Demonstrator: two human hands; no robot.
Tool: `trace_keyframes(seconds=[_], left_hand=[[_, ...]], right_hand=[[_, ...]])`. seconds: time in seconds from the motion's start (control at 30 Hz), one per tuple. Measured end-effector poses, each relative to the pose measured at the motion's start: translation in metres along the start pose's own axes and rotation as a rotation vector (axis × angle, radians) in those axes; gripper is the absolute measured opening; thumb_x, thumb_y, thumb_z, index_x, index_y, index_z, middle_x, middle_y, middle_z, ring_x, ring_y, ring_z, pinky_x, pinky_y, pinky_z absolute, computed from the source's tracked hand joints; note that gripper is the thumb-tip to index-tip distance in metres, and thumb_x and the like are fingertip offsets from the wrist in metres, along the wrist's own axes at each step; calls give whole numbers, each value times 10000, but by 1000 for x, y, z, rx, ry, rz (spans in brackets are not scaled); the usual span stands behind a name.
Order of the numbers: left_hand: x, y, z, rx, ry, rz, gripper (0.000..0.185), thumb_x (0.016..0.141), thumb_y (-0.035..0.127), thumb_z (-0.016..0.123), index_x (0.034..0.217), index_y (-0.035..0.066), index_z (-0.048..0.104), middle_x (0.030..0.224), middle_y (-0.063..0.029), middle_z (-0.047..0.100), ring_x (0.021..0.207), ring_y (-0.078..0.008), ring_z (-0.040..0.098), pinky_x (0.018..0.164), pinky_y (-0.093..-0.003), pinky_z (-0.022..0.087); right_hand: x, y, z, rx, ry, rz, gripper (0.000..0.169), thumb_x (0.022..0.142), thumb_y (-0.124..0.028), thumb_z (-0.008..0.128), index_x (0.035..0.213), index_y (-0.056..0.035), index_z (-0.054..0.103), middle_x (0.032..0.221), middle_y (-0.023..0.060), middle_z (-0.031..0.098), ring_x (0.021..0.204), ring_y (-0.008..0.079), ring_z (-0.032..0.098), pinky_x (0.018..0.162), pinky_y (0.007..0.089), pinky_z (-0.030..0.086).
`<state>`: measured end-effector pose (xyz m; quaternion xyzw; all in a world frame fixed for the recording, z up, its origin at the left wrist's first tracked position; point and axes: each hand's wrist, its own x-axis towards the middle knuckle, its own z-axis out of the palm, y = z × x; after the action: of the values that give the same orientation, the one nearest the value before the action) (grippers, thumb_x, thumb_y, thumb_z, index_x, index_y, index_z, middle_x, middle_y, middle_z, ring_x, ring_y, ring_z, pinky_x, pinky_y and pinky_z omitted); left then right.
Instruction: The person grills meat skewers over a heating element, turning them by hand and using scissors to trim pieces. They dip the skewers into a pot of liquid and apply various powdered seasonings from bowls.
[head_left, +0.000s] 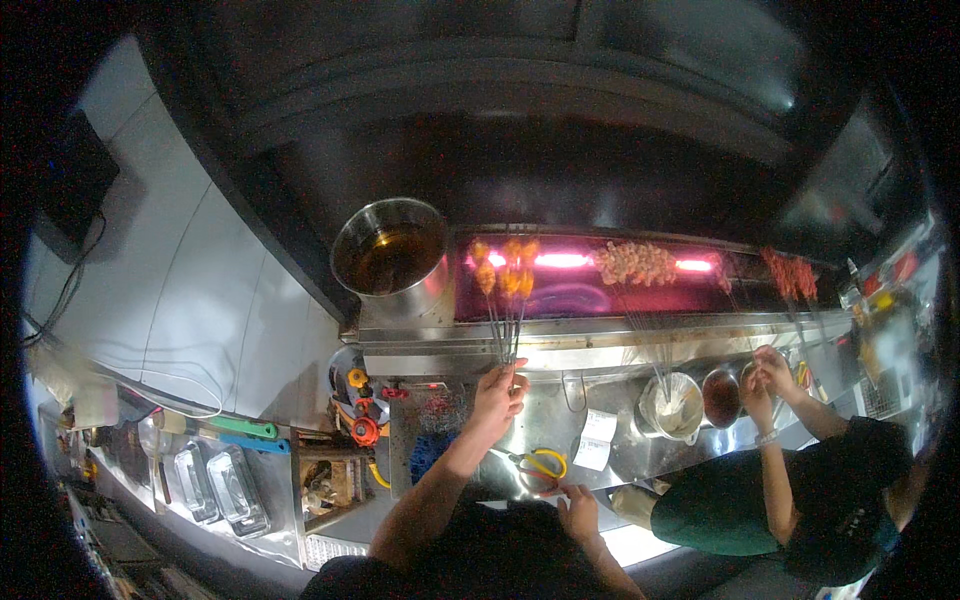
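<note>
My left hand (499, 397) is closed around the ends of several metal skewers (504, 330) at the front ledge of the grill. Browned, orange-yellow pieces of food (511, 268) are threaded on their far ends, over the pink-lit grill bed (562, 296). At the counter's front edge, my right hand (581, 514) appears to hold nothing, its fingers slightly apart. Just beyond those fingers lie scissors (544, 465) with yellow and red handles; whether a fingertip touches them I cannot tell.
A steel pot (390, 247) of dark liquid stands left of the grill. Pale meat skewers (637, 264) and red ones (789, 276) lie farther right. Paper slips (596, 439) and a whitish tub (671, 409) rest on the counter. A co-worker's hands (765, 379) are at the right.
</note>
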<state>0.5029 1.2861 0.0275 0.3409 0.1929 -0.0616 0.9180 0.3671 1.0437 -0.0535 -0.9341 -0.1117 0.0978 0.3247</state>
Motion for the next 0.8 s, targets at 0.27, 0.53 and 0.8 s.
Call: trace_keyframes(seconds=[0.27, 0.53, 0.8], left_hand=[[4, -10, -5, 111, 23, 78, 262, 949, 279, 429, 1076, 74, 531, 748, -70, 599, 433, -48, 323, 381, -213, 266], [-2, -11, 0, 184, 19, 84, 318, 949, 338, 410, 1084, 57, 475, 744, -106, 618, 424, -64, 370, 383, -226, 324], [-11, -3, -33, 176, 127, -47, 385, 942, 388, 368, 1088, 60, 505, 849, -129, 638, 610, -151, 575, 506, -280, 474]], right_hand=[[3, -3, 7, -22, -23, 2, 216, 732, -74, 601, 936, -2, 584, 877, 178, 608, 836, 343, 584, 729, 412, 481], [29, -26, -30, 93, 234, 115, 262, 744, -58, 607, 999, -5, 576, 815, 156, 613, 658, 306, 592, 591, 376, 484], [98, -80, -151, -194, 776, 51, 533, 767, -92, 605, 1229, 36, 371, 1052, 257, 466, 963, 400, 502, 821, 417, 429]])
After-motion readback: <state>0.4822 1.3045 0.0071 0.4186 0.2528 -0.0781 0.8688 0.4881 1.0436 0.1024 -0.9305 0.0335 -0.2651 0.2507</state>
